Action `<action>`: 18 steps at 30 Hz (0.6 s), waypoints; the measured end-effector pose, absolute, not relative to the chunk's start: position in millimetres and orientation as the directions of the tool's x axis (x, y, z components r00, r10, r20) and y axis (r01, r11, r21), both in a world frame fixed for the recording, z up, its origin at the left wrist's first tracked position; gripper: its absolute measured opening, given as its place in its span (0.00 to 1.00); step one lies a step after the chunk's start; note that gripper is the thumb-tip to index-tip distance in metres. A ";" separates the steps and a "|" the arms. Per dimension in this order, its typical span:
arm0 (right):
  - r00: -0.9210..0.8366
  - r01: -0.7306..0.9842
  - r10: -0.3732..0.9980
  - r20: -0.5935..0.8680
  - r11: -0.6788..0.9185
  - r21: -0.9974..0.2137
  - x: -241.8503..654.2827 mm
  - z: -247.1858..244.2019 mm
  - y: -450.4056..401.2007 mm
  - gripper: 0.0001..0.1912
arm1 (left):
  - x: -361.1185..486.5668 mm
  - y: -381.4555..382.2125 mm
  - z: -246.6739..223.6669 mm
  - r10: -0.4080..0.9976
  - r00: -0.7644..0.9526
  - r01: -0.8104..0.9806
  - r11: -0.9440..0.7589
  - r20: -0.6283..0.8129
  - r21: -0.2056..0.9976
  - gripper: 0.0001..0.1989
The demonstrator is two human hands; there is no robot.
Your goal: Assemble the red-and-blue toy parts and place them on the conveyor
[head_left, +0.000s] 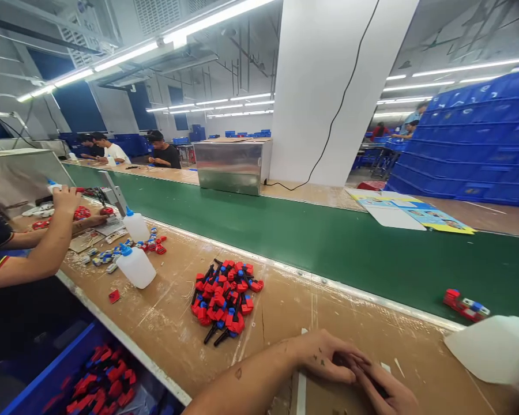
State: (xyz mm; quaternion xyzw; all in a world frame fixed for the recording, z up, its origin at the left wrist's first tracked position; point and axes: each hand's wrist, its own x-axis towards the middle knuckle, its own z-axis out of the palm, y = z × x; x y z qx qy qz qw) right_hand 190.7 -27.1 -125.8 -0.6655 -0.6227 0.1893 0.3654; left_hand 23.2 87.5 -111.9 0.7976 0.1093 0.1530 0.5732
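A: What are the hands doing?

B: The left hand (324,354) and right hand (389,392) are close together at the tabletop (168,311), fingers bent and tips meeting in a narrow gap. I can't tell whether they hold anything; the fingers hide it.

A: And the pieces?

B: The pile of pieces (225,294) lies on the tabletop, beyond the left forearm and apart from both hands. A white strip (301,395) runs under the left wrist.

A: What's in the way?

B: On the right, 1 big jug (488,349) covers part of the tabletop edge. On the left stand 2 bottles (136,248), with a co-worker's raised hand (67,199) past them. The green belt (285,225) runs behind, carrying 1 toy car (465,305). Across it are a metal box (229,167), printed sheets (415,210) and stacked blue crates (467,138).

A: Materials?

B: The pieces look like hard plastic: blocky red bodies, blue bits, thin black rods. More fill the blue bin (47,369) at lower left. The bottles are cloudy white plastic with blue caps. The tabletop is brown and scuffed, with a pale metal edge; the belt is smooth and flat, the box shiny.
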 end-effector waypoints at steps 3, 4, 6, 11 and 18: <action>0.156 0.687 0.961 0.229 0.061 -0.724 189.6 -125.3 -27.5 0.23 | 22.6 88.2 -109.1 0.344 0.931 0.005 -0.342 0.120 0.940 0.26; 0.157 0.685 0.959 0.236 0.067 -0.726 189.7 -126.1 -27.5 0.23 | 22.3 88.7 -108.7 0.339 0.933 0.008 -0.362 0.123 0.932 0.26; 0.157 0.679 0.957 0.242 0.073 -0.730 189.5 -127.4 -27.4 0.22 | 21.7 90.1 -109.3 0.338 0.933 0.030 -0.422 0.127 0.906 0.26; 0.157 0.663 0.956 0.249 0.085 -0.744 186.5 -125.8 -28.6 0.22 | 21.2 93.5 -116.0 0.324 0.930 0.000 -0.472 0.174 0.881 0.27; 0.150 0.636 0.961 0.234 0.088 -0.767 183.7 -120.3 -29.5 0.20 | 19.6 93.5 -112.3 0.337 0.919 -0.036 -0.450 0.206 0.893 0.28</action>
